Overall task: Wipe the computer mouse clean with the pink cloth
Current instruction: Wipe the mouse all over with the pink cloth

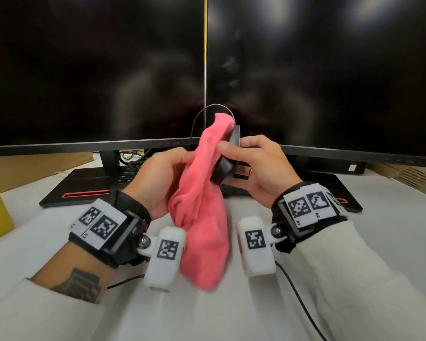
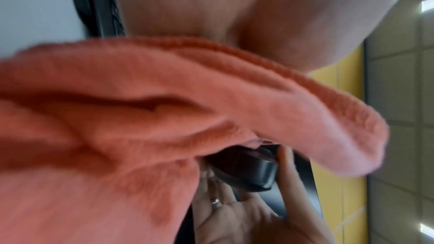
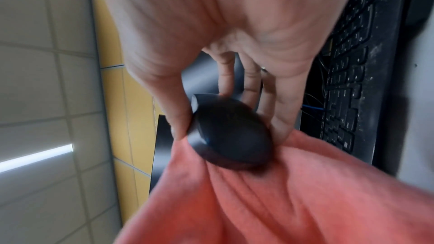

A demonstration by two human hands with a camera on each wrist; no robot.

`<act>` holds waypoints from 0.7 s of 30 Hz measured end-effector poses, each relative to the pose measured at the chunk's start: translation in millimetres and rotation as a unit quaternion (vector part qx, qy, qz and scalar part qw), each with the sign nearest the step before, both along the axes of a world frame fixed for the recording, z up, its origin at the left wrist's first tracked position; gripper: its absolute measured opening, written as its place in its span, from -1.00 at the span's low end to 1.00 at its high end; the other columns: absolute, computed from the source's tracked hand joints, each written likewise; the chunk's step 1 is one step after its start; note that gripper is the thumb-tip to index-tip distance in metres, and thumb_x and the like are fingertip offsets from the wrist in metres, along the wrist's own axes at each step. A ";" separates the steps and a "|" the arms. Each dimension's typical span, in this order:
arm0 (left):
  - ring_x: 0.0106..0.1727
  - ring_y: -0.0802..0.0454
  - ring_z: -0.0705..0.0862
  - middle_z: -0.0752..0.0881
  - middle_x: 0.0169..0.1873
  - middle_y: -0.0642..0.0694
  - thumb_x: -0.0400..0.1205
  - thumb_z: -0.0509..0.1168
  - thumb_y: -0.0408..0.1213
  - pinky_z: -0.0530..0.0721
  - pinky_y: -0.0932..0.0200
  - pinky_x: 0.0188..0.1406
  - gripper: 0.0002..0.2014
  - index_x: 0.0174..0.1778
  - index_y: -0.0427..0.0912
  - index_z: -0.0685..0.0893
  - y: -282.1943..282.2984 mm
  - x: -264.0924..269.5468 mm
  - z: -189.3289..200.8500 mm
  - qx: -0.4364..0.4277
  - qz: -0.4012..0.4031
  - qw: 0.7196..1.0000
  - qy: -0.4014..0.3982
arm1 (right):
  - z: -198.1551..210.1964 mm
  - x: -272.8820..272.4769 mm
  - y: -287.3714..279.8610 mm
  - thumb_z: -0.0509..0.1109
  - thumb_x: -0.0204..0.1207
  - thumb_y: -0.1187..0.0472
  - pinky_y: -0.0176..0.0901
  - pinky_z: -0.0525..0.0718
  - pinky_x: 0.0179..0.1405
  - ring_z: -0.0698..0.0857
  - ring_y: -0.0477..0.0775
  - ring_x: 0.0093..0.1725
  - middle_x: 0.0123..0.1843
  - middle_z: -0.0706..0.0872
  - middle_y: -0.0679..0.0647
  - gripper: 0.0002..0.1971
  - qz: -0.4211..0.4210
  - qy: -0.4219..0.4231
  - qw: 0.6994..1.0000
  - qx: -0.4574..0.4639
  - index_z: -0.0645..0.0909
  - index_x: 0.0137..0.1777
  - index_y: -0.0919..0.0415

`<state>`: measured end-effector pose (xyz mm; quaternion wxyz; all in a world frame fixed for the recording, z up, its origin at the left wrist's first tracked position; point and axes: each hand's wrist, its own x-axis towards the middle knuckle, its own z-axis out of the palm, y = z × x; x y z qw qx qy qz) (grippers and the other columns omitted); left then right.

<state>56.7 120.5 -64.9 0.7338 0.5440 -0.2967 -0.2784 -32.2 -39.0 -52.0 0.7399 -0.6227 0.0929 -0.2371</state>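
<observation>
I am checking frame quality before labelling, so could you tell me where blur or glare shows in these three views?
Head view: soft ceiling-light glare on the dark monitors, pink cloth smeared at its hanging end. Left wrist view: cloth blurred, close to the lens. Right wrist view: computer mouse motion-blurred, keyboard fairly sharp.

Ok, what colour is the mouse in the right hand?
Black; the mouse shows best in the right wrist view, held against the pink cloth.

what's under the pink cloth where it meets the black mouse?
The pink cloth, gripped by the left hand, covers one side of the black computer mouse that the right hand holds; the covered surface is hidden.
</observation>
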 end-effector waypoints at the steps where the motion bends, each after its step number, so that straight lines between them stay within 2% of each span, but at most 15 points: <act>1: -0.02 -0.21 0.75 0.80 -0.02 -0.39 0.40 0.26 -0.38 0.73 -0.04 0.14 -0.63 0.05 -0.38 0.84 0.3 0.9 0.2 -0.006 0.005 1.000 -0.002 | -0.5 0.1 -0.6 0.70 0.48 0.26 0.46 0.85 0.12 0.90 0.22 -0.07 0.00 0.87 0.24 -0.48 0.009 -0.005 1.000 0.006 0.56 0.35 0.29; 3: -0.03 -0.20 0.72 0.80 -0.10 -0.33 0.44 0.17 -0.57 0.72 -0.02 0.08 -0.63 -0.07 -0.30 0.87 0.6 3.6 -1.5 0.010 0.053 0.996 -0.070 | -1.5 -0.6 -0.7 0.66 0.51 0.27 0.39 0.87 0.11 0.88 0.18 -0.06 0.03 0.85 0.23 -0.51 0.026 -0.018 0.999 0.018 0.56 0.38 0.30; 4: -0.06 -0.15 0.74 0.83 -0.14 -0.23 0.51 0.17 -0.63 0.73 0.00 0.05 -0.61 -0.14 -0.22 0.90 1.0 4.6 -2.6 0.023 0.070 0.992 -0.107 | -1.7 -1.1 -0.8 0.63 0.52 0.28 0.35 0.87 0.10 0.87 0.19 -0.01 0.10 0.84 0.27 -0.48 0.037 -0.023 0.999 0.024 0.55 0.43 0.33; 5: -0.06 -0.09 0.79 0.87 -0.12 -0.16 0.57 0.21 -0.66 0.76 0.01 0.06 -0.57 -0.10 -0.14 0.92 1.8 4.5 -2.9 0.030 0.074 0.988 -0.129 | -2.2 -0.9 -1.5 0.62 0.52 0.28 0.32 0.87 0.08 0.85 0.24 0.06 0.21 0.82 0.36 -0.43 0.048 -0.029 0.998 0.032 0.53 0.49 0.34; 6: -0.03 -0.02 0.83 0.90 -0.07 -0.12 0.61 0.26 -0.68 0.79 0.03 0.07 -0.57 0.01 -0.09 0.91 2.0 4.4 -2.4 0.028 0.066 0.988 -0.140 | -2.5 -0.7 -1.8 0.62 0.50 0.26 0.30 0.87 0.06 0.82 0.29 0.13 0.33 0.78 0.43 -0.38 0.057 -0.036 0.997 0.041 0.51 0.53 0.34; 8: -0.07 0.06 0.86 0.91 -0.06 -0.09 0.63 0.32 -0.69 0.81 0.16 -0.08 -0.54 0.30 -0.12 0.78 0.6 5.7 -4.9 0.011 0.043 0.990 -0.135 | -2.7 1.1 -2.1 0.66 0.44 0.18 0.28 0.85 0.07 0.77 0.38 0.21 0.49 0.67 0.50 -0.27 0.071 -0.046 0.995 0.055 0.49 0.57 0.36; 9: -0.16 0.09 0.86 0.90 -0.13 -0.07 0.62 0.34 -0.70 0.80 0.22 -0.20 -0.52 0.39 -0.18 0.68 -0.3 5.3 -6.5 0.003 0.035 0.992 -0.117 | -3.4 2.4 -2.2 0.67 0.44 0.13 0.33 0.80 0.11 0.74 0.44 0.24 0.53 0.60 0.55 -0.23 0.083 -0.048 0.993 0.063 0.48 0.59 0.39; 11: -0.28 0.09 0.85 0.88 -0.25 -0.08 0.54 0.42 -0.62 0.79 0.24 -0.33 -0.45 0.46 -0.29 0.51 -2.0 5.3 -9.6 -0.003 0.031 0.996 -0.078 | -5.6 4.6 -1.9 0.63 0.49 0.04 0.53 0.67 0.29 0.66 0.67 0.36 0.58 0.50 0.62 -0.20 0.117 -0.046 0.988 0.094 0.44 0.60 0.47; 12: -0.28 0.08 0.86 0.89 -0.25 -0.10 0.47 0.48 -0.54 0.80 0.22 -0.34 -0.41 0.43 -0.31 0.50 -2.3 6.0 -10.5 0.006 0.031 0.997 -0.075 | -5.7 5.3 -2.8 0.59 0.53 0.01 0.60 0.60 0.37 0.58 0.76 0.45 0.59 0.50 0.62 -0.21 0.127 -0.045 0.985 0.106 0.43 0.61 0.49; 14: -0.27 0.05 0.86 0.90 -0.26 -0.15 0.37 0.57 -0.36 0.81 0.18 -0.28 -0.43 0.31 -0.31 0.61 0.1 7.9 -7.8 0.054 0.038 0.991 -0.113 | -5.1 5.2 -4.2 0.59 0.50 0.00 0.60 0.57 0.43 0.51 0.74 0.55 0.59 0.55 0.56 -0.20 0.111 -0.059 0.988 0.090 0.45 0.61 0.46; 17: -0.08 -0.18 0.82 0.87 -0.06 -0.44 0.38 0.69 -0.04 0.74 -0.08 0.01 -0.44 0.09 -0.45 0.81 6.1 14.0 -3.7 0.130 0.090 0.971 -0.182 | -2.8 3.2 -7.1 0.67 0.38 -0.01 0.53 0.67 0.42 0.64 0.59 0.52 0.54 0.65 0.47 -0.15 0.063 -0.067 0.990 0.103 0.49 0.61 0.37; 18: -0.11 -0.18 0.78 0.86 -0.08 -0.48 0.36 0.70 0.07 0.70 -0.09 -0.02 -0.38 -0.01 -0.48 0.83 8.3 16.3 -3.4 0.141 0.118 0.963 -0.195 | -1.7 2.4 -9.0 0.64 0.43 0.01 0.46 0.74 0.35 0.71 0.53 0.46 0.51 0.69 0.44 -0.21 0.049 -0.063 0.990 0.113 0.51 0.60 0.36; 19: -0.18 -0.14 0.74 0.85 -0.18 -0.45 0.35 0.69 0.14 0.65 -0.06 -0.09 -0.35 -0.12 -0.49 0.82 10.0 18.8 -2.8 0.149 0.153 0.956 -0.203 | -0.6 1.8 -11.8 0.59 0.50 0.03 0.35 0.81 0.24 0.78 0.46 0.38 0.47 0.73 0.40 -0.30 0.035 -0.057 0.990 0.125 0.56 0.57 0.36; 21: -0.31 -0.06 0.64 0.72 -0.41 -0.27 0.42 0.63 0.07 0.55 0.02 -0.23 -0.52 -0.40 -0.36 0.75 12.9 23.7 -0.1 0.172 0.244 0.928 -0.225 | 1.1 -0.2 -18.0 0.52 0.60 0.04 0.15 0.85 0.05 0.85 0.32 0.18 0.34 0.82 0.31 -0.48 0.016 -0.050 0.988 0.148 0.67 0.47 0.33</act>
